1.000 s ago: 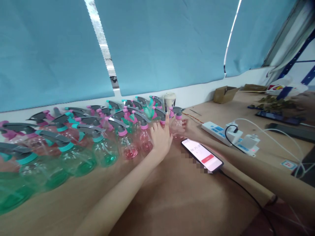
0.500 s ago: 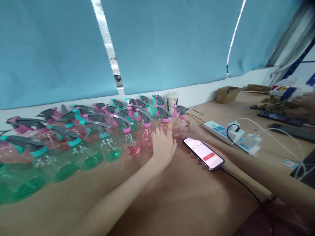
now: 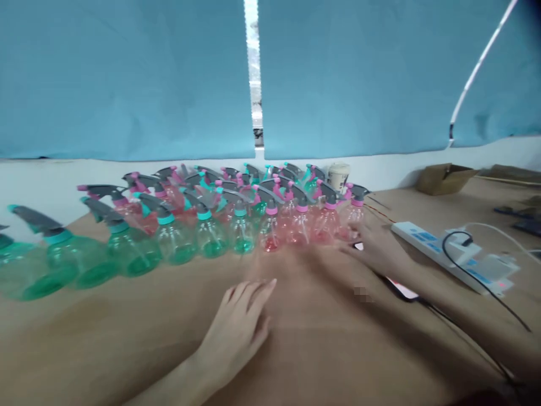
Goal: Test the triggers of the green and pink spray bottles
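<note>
Rows of spray bottles stand on the table, with clear green bodies to the left and pink ones to the right. My left hand (image 3: 239, 324) is over the tabletop in front of the rows, fingers stretched out, holding nothing. Its nearest bottles are a green spray bottle (image 3: 242, 231) and a pink spray bottle (image 3: 270, 228). My right hand (image 3: 378, 248) is at the right end, beside the last pink spray bottle (image 3: 354, 213). Motion smears its fingers, so whether they touch that bottle is unclear. Under this hand and forearm lies a phone (image 3: 403, 288), mostly covered.
A white power strip (image 3: 426, 239) with plugs and cables lies right of my right arm. Behind the bottles stands a paper cup (image 3: 338, 176). An open cardboard box (image 3: 446, 177) is at the back right, against the wall below a blue curtain (image 3: 338, 79).
My left hand has drawn back from the pink bottles toward the table's front. My right hand has come back from behind the end bottle and now covers much of the phone. The view has swung left.
</note>
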Action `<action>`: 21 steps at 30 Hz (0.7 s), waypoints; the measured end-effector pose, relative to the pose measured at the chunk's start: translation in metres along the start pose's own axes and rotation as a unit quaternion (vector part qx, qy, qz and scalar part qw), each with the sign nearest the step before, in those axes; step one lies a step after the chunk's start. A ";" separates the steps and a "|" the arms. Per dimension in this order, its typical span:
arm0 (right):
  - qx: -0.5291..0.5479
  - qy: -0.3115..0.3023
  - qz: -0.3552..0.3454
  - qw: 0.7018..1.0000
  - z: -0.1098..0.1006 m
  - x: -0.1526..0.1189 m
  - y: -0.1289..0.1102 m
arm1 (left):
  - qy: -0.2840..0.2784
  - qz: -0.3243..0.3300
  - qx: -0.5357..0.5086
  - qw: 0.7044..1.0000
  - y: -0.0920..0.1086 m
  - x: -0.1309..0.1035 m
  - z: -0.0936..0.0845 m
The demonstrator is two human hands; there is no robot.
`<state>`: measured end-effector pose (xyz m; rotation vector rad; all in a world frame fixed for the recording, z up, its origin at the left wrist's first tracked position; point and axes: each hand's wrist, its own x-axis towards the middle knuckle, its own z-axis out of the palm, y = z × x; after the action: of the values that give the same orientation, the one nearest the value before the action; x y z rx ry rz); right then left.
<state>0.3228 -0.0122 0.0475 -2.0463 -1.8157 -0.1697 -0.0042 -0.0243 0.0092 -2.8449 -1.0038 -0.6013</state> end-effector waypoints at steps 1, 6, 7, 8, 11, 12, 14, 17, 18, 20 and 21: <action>0.020 -0.034 -0.046 0.998 -0.002 -0.008 -0.022 | 0.005 -0.022 -0.005 1.000 -0.010 -0.012 -0.008; 0.151 -0.172 -0.209 0.951 0.013 -0.027 -0.146 | 0.060 -0.163 -0.019 0.985 -0.065 -0.071 -0.049; 0.161 -0.184 -0.231 0.942 0.021 -0.027 -0.170 | 0.082 -0.188 -0.029 0.978 -0.078 -0.084 -0.055; 0.172 -0.194 -0.256 0.931 0.030 -0.025 -0.194 | 0.112 -0.216 -0.046 0.969 -0.091 -0.097 -0.060; 0.218 -0.200 -0.326 0.898 0.060 -0.017 -0.264 | 0.239 -0.331 -0.091 0.908 -0.135 -0.135 -0.072; 0.239 -0.199 -0.343 0.886 0.069 -0.015 -0.287 | 0.264 -0.361 -0.085 0.891 -0.149 -0.147 -0.077; 0.270 -0.202 -0.389 0.858 0.086 -0.009 -0.332 | 0.310 -0.414 -0.071 0.853 -0.177 -0.166 -0.088; 0.291 -0.209 -0.425 0.831 0.102 -0.003 -0.392 | 0.354 -0.471 -0.053 0.806 -0.213 -0.181 -0.109; 0.299 -0.208 -0.428 0.827 0.106 -0.001 -0.409 | 0.364 -0.485 -0.047 0.793 -0.223 -0.182 -0.115; 0.312 -0.199 -0.430 0.824 0.111 0.001 -0.436 | 0.376 -0.503 -0.042 0.777 -0.242 -0.180 -0.123; 0.318 -0.196 -0.430 0.822 0.113 0.002 -0.447 | 0.376 -0.505 -0.042 0.776 -0.251 -0.178 -0.125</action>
<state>-0.1311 0.0660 0.0394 -0.7410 -2.4774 0.5847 -0.3273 0.0442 0.0397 -1.4993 -2.1816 -1.6516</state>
